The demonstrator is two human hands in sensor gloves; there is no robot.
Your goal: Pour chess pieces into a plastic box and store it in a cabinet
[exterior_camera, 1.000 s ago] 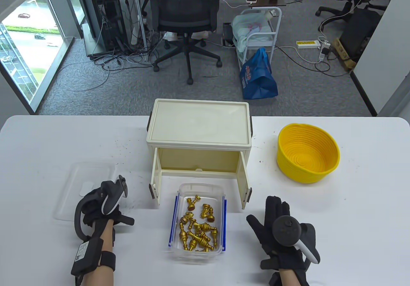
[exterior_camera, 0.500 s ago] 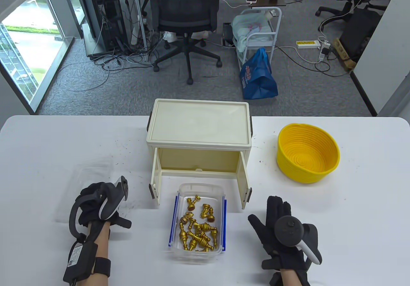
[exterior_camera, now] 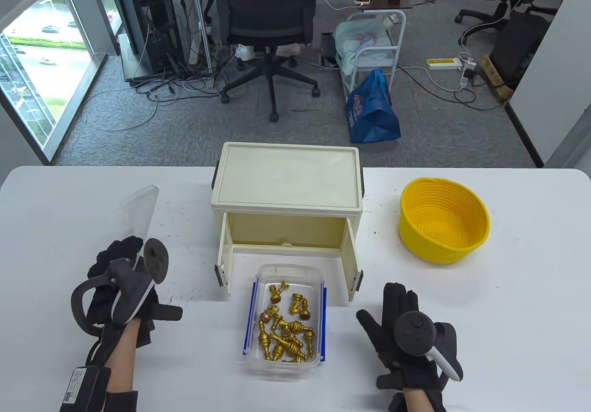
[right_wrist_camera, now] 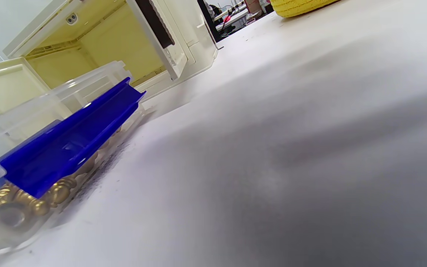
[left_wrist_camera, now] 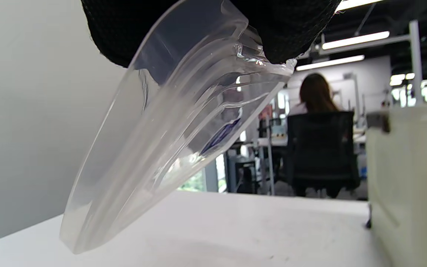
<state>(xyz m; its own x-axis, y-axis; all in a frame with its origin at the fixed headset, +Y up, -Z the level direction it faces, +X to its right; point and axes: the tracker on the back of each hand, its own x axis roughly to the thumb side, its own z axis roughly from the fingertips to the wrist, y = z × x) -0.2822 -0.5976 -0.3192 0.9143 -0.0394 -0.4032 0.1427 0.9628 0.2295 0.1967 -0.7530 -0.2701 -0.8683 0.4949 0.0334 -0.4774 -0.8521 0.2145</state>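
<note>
A clear plastic box [exterior_camera: 287, 273] with blue side clips holds several gold chess pieces [exterior_camera: 284, 331]. It stands open on the table in front of the cream cabinet [exterior_camera: 286, 185], whose two doors are open. My left hand [exterior_camera: 121, 275] grips the clear lid [exterior_camera: 137, 213] and holds it tilted up off the table, left of the cabinet. In the left wrist view the lid [left_wrist_camera: 169, 129] hangs from my fingers above the tabletop. My right hand [exterior_camera: 399, 326] rests flat and empty on the table right of the box. The right wrist view shows the box's blue clip [right_wrist_camera: 69, 144].
A yellow woven basket [exterior_camera: 443, 220] stands at the right of the white table [exterior_camera: 508, 292]. The right cabinet door [exterior_camera: 353, 264] sticks out toward my right hand. Dark specks lie on the table left of the cabinet. An office chair [exterior_camera: 265, 19] and clutter are beyond the table's far edge.
My left hand has taken the clear lid, which lay flat on the table, and lifted it up on edge while moving slightly left. My right hand has not moved.
</note>
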